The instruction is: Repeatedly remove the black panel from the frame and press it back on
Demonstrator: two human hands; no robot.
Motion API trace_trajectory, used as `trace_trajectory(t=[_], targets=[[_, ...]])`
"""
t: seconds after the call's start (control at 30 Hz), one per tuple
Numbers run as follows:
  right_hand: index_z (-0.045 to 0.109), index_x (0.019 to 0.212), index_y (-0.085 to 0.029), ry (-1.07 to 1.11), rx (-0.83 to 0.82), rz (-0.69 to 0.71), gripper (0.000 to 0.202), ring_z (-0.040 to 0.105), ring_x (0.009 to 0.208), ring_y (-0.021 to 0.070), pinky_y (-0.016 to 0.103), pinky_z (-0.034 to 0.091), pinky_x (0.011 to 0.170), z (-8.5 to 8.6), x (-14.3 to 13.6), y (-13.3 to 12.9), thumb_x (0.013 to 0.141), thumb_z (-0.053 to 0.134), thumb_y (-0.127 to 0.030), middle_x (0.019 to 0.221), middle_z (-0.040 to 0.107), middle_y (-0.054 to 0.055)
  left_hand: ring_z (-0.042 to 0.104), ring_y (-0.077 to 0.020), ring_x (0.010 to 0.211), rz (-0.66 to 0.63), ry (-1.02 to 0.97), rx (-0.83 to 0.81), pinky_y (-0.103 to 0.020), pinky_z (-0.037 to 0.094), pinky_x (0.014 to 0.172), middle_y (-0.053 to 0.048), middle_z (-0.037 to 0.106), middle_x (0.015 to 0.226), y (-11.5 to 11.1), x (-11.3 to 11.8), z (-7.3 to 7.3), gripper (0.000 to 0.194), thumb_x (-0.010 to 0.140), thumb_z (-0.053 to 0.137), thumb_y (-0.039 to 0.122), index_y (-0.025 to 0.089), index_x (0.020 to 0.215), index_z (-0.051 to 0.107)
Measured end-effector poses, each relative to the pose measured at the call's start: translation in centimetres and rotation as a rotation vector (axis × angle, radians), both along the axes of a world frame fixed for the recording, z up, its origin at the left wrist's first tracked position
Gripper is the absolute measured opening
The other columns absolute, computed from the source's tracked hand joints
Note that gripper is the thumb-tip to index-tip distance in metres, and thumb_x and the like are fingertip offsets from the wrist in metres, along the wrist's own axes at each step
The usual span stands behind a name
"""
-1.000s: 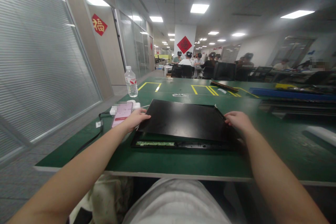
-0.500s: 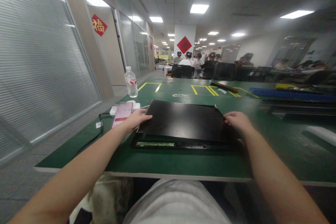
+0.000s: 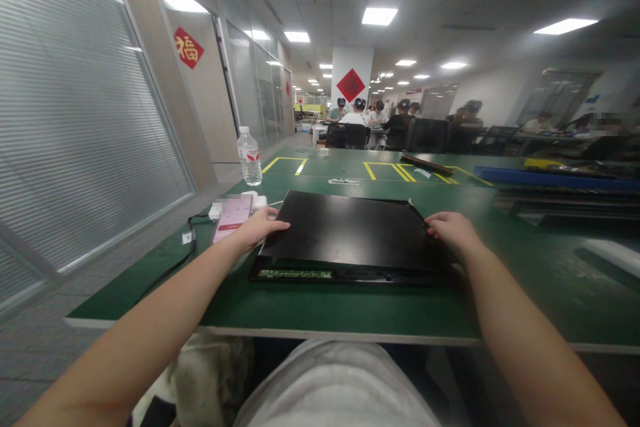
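A flat black screen panel (image 3: 345, 227) lies over a black frame (image 3: 370, 277) on the green table in front of me. Along the frame's near side a strip of green circuit board (image 3: 295, 274) shows. My left hand (image 3: 260, 228) grips the panel's left edge, its thumb on top and the fingers partly hidden. At the right edge my right hand (image 3: 454, 230) pinches the side by a narrow dark strip (image 3: 418, 213). The frame beneath the panel is mostly covered.
Left of the panel are a phone (image 3: 233, 219), white plugs (image 3: 259, 202), a black cable (image 3: 189, 253) and a water bottle (image 3: 249, 157). Farther back lies a dark bar (image 3: 427, 165). Blurred long parts, one of them blue (image 3: 530, 178), occupy the right side. Several people sit beyond the table.
Both hands keep their hold on the panel's edges. The panel's near edge appears to have shifted very slightly; little else differs.
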State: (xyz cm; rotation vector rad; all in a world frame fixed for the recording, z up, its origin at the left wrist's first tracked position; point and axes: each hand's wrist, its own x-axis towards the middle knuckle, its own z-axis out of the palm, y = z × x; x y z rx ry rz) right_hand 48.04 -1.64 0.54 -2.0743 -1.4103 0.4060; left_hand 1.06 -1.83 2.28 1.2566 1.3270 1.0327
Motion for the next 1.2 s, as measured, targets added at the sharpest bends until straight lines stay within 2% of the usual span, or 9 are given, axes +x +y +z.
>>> trace_trajectory(t=[0.17,0.37,0.57,0.63,0.8,0.93,1.07,1.2], targets=[[0.077,0.098,-0.018,-0.004,-0.001,-0.003,0.029,0.067,0.063,0.0156,0.024,0.047,0.060,-0.1,0.2,0.2,0.077,0.058,-0.021,0.077,0.076,0.005,0.074,-0.0244,0.064,-0.040,-0.029,0.008,-0.034,0.058,0.060,-0.001,0.075,0.075,0.0,-0.2,-0.2,0.058,0.059,0.089,0.023,0.021,0.103,0.051],[0.076,0.100,-0.019,-0.018,-0.012,0.004,0.030,0.067,0.065,0.0158,0.025,0.047,0.061,-0.2,0.4,0.4,0.077,0.057,-0.022,0.080,0.076,0.005,0.073,-0.0218,0.061,-0.094,-0.088,0.022,-0.032,0.057,0.060,-0.003,0.076,0.075,0.5,-0.3,-0.7,0.058,0.061,0.090,0.024,0.020,0.103,0.050],[0.076,0.099,-0.017,-0.009,0.005,0.013,0.030,0.066,0.061,0.0152,0.025,0.047,0.060,-0.5,0.4,0.3,0.078,0.056,-0.022,0.078,0.076,0.006,0.073,-0.0220,0.062,-0.091,-0.095,0.033,-0.032,0.057,0.059,-0.003,0.075,0.075,0.8,-0.6,-1.1,0.057,0.060,0.090,0.026,0.020,0.102,0.052],[0.077,0.099,-0.017,-0.007,0.009,0.014,0.030,0.066,0.060,0.0150,0.024,0.047,0.060,-0.6,0.5,0.4,0.078,0.056,-0.022,0.077,0.076,0.006,0.073,-0.0226,0.067,-0.079,-0.090,0.044,-0.035,0.058,0.065,-0.004,0.076,0.079,0.8,-0.5,-1.1,0.057,0.059,0.091,0.027,0.020,0.101,0.054],[0.077,0.099,-0.018,0.017,0.002,0.006,0.030,0.066,0.061,0.0154,0.024,0.047,0.059,-0.4,0.4,0.3,0.077,0.056,-0.021,0.078,0.076,0.006,0.072,-0.0276,0.099,-0.028,-0.012,0.160,-0.038,0.057,0.087,-0.008,0.076,0.099,0.8,-0.4,-0.9,0.051,0.052,0.092,0.032,0.017,0.093,0.066],[0.077,0.099,-0.018,0.012,-0.006,-0.003,0.030,0.066,0.062,0.0156,0.025,0.048,0.062,-0.1,0.2,0.1,0.077,0.057,-0.020,0.078,0.076,0.006,0.072,-0.0287,0.095,-0.042,-0.054,0.117,-0.040,0.058,0.085,-0.009,0.077,0.097,0.6,-0.3,-0.7,0.054,0.050,0.092,0.034,0.018,0.096,0.069],[0.077,0.099,-0.018,0.006,-0.007,0.003,0.030,0.067,0.063,0.0156,0.025,0.048,0.062,-0.2,0.2,0.1,0.077,0.057,-0.021,0.078,0.076,0.005,0.068,-0.0315,0.106,0.010,0.103,0.211,-0.037,0.056,0.087,-0.007,0.075,0.096,0.5,-0.3,-0.7,0.041,0.050,0.090,0.034,0.019,0.084,0.072],[0.077,0.099,-0.018,0.004,-0.007,0.006,0.029,0.067,0.063,0.0153,0.025,0.048,0.063,-0.2,0.2,0.1,0.078,0.057,-0.021,0.078,0.076,0.005,0.066,-0.0332,0.104,0.057,0.289,0.293,-0.037,0.054,0.087,-0.006,0.072,0.097,0.8,-0.6,-1.1,0.032,0.049,0.089,0.034,0.022,0.075,0.074]])
